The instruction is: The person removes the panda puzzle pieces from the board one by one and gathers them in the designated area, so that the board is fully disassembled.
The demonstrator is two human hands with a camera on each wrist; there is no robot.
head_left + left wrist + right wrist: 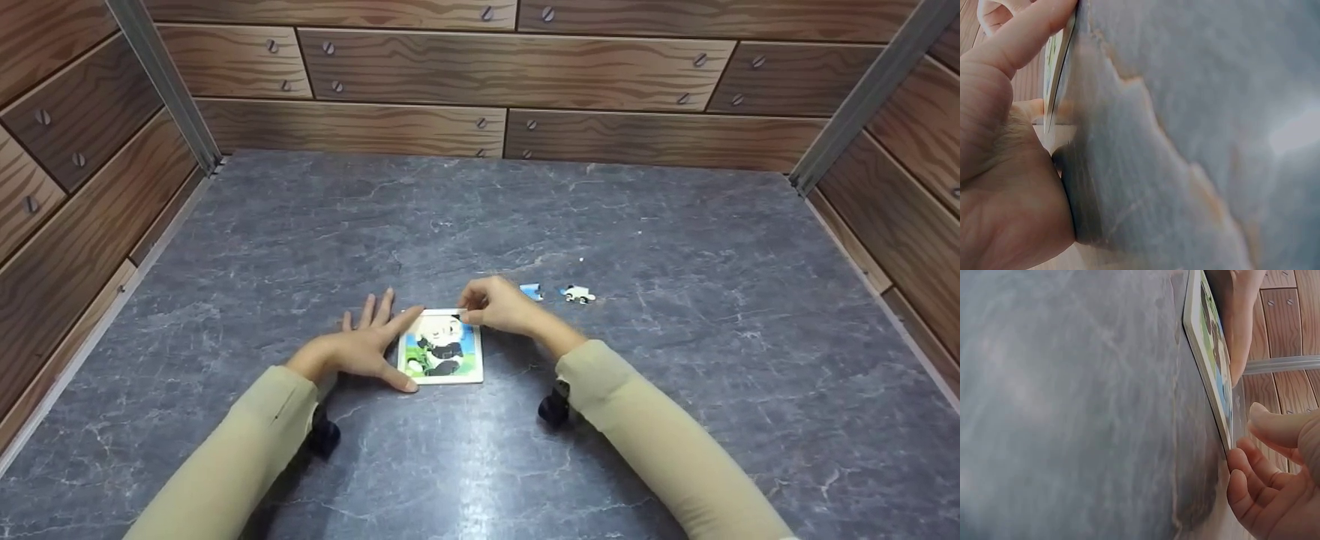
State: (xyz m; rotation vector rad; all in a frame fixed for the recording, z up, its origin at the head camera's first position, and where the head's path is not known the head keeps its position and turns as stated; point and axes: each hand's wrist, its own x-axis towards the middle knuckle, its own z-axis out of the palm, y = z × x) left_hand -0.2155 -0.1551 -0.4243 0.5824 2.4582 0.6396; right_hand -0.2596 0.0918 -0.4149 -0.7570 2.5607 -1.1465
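Observation:
A small square panda jigsaw puzzle (441, 352) in a white-edged tray lies on the dark marbled table (675, 390). My left hand (364, 349) is spread along its left side, the thumb by the lower left corner and the index finger by the upper left. At the top right corner is my right hand (499, 306), its fingers bent and its thumb over the puzzle's edge. In the right wrist view the fingertips (1235, 461) meet the tray's corner, the thumb stands apart from them, and no piece shows between. The left wrist view shows the tray edge-on (1053, 79) beside the left palm.
Just beyond the right hand lie a blue puzzle piece (531, 291) and a white-and-black one (577, 295). A tiny white speck (581, 259) sits farther back. Wood-patterned walls (510, 67) with grey corner posts (169, 82) enclose the table at the back and sides.

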